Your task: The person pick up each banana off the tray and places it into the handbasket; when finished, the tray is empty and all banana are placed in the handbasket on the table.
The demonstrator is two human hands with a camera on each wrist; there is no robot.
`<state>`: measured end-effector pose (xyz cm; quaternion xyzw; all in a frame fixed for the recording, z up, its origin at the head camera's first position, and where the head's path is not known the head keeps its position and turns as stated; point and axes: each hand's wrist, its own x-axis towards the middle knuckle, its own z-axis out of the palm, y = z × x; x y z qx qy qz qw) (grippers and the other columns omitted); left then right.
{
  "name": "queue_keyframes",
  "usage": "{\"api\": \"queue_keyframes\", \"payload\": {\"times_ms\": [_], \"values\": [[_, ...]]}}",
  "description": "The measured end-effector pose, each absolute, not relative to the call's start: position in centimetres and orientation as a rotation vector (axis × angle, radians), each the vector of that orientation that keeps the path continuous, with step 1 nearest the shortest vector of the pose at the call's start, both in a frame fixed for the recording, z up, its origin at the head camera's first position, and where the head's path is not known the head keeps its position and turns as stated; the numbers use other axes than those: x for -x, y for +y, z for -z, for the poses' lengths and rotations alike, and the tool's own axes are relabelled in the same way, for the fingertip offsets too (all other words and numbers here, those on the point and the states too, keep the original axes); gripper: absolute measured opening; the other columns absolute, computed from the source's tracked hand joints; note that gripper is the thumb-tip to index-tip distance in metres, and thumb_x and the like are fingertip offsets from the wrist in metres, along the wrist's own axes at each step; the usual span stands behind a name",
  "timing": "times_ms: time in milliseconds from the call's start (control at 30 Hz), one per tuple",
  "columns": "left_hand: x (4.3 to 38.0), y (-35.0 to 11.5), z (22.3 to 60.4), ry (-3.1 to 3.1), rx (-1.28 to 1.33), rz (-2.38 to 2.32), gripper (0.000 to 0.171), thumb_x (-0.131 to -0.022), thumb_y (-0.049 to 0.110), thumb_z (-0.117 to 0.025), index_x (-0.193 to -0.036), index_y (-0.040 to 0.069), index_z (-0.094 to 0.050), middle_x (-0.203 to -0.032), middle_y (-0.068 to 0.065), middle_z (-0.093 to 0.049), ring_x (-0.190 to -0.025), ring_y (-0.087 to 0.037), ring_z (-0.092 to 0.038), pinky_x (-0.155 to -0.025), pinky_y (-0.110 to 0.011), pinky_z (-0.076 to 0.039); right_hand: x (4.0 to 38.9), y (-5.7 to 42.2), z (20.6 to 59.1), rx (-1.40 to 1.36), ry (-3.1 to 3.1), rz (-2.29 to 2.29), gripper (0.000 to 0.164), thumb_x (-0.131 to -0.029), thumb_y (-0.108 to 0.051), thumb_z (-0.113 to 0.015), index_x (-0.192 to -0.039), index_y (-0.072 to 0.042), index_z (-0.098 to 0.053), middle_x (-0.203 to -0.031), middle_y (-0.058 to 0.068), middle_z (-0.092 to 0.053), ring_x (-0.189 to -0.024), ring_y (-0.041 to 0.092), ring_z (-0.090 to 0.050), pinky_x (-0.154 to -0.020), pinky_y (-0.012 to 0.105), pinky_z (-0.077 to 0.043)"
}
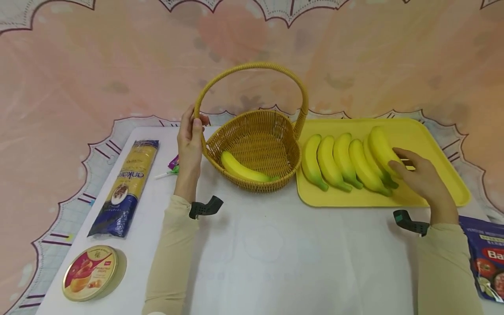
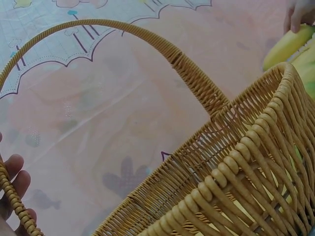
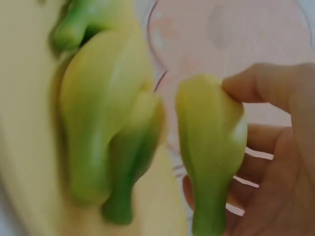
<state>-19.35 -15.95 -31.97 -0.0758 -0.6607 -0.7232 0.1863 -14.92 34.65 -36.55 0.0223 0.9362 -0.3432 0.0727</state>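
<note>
My left hand (image 1: 190,135) grips the left side of the arched handle of a wicker basket (image 1: 260,186); in the left wrist view its fingers (image 2: 19,184) curl round the handle. One banana (image 1: 244,169) lies along the basket's near wall. Over the right part of a yellow tray (image 1: 437,175), my right hand (image 1: 421,173) holds a banana (image 1: 382,146) between thumb and fingers. That banana (image 3: 209,147) shows in the right wrist view, apart from the others there. Several more bananas (image 1: 332,164) lie side by side on the tray, left of this hand.
A pasta packet (image 1: 127,186) and a round candy tin (image 1: 90,273) lie at the left of the white table (image 1: 295,258). Small wrapped candies (image 1: 173,166) are partly behind the left wrist. A dark blue pouch (image 1: 488,253) lies at the right edge.
</note>
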Motion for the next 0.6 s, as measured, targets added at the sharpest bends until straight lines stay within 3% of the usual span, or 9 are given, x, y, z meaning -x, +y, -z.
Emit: {"api": "queue_keyframes", "payload": {"times_ms": [200,300,367,433,533,600], "values": [[19.1,-16.0,31.9,-1.854,0.227,2.036,0.038,-0.102,0.016,-0.038,-0.139,0.013,-0.044,-0.104,-0.001,-0.056,-0.103,-0.018,-0.050,-0.100,-0.031,-0.034,14.0,32.3,34.4,0.097,2.822,0.972,0.064,-0.097,-0.046,-0.043,-0.149,-0.011,-0.028,-0.145,0.027,-0.033,-0.122,0.048,-0.037,-0.092,0.064,-0.037],[19.0,-15.9,31.9,-1.858,0.223,2.028,0.038,-0.102,0.016,-0.038,-0.139,0.012,-0.044,-0.103,-0.001,-0.056,-0.103,-0.018,-0.050,-0.101,-0.033,-0.034,13.5,31.1,33.6,0.227,2.827,0.967,0.057,-0.097,-0.040,-0.047,-0.147,-0.014,-0.034,-0.144,0.020,-0.038,-0.122,0.038,-0.041,-0.096,0.038,-0.043],[19.0,-15.9,31.9,-1.861,0.219,2.027,0.038,-0.102,0.015,-0.037,-0.139,0.012,-0.044,-0.104,-0.002,-0.056,-0.104,-0.019,-0.050,-0.102,-0.035,-0.033,13.2,30.1,33.2,0.330,2.834,0.968,0.051,-0.097,-0.035,-0.050,-0.145,-0.018,-0.039,-0.143,0.014,-0.042,-0.121,0.024,-0.042,-0.091,0.020,-0.040],[19.1,-16.0,31.9,-1.862,0.218,2.026,0.038,-0.102,0.015,-0.037,-0.139,0.012,-0.044,-0.104,-0.003,-0.056,-0.104,-0.018,-0.050,-0.102,-0.036,-0.033,12.9,29.2,32.9,0.418,2.836,0.970,0.048,-0.097,-0.030,-0.052,-0.143,-0.022,-0.042,-0.141,0.009,-0.046,-0.116,0.009,-0.043,-0.083,0.009,-0.035],[19.4,-16.1,32.2,-1.860,0.224,2.028,0.038,-0.102,0.016,-0.038,-0.139,0.012,-0.044,-0.105,-0.003,-0.056,-0.103,-0.017,-0.050,-0.101,-0.034,-0.034,12.5,27.9,32.5,0.513,2.818,0.963,0.046,-0.096,-0.027,-0.054,-0.141,-0.027,-0.044,-0.136,0.003,-0.050,-0.108,-0.006,-0.042,-0.083,0.009,-0.036],[19.7,-16.3,32.6,-1.855,0.227,2.024,0.038,-0.102,0.017,-0.038,-0.139,0.013,-0.044,-0.105,-0.002,-0.056,-0.103,-0.015,-0.050,-0.101,-0.032,-0.034,12.3,27.1,32.4,0.552,2.812,0.947,0.045,-0.095,-0.026,-0.056,-0.139,-0.029,-0.046,-0.130,-0.001,-0.054,-0.105,-0.007,-0.044,-0.084,0.012,-0.039]]}}
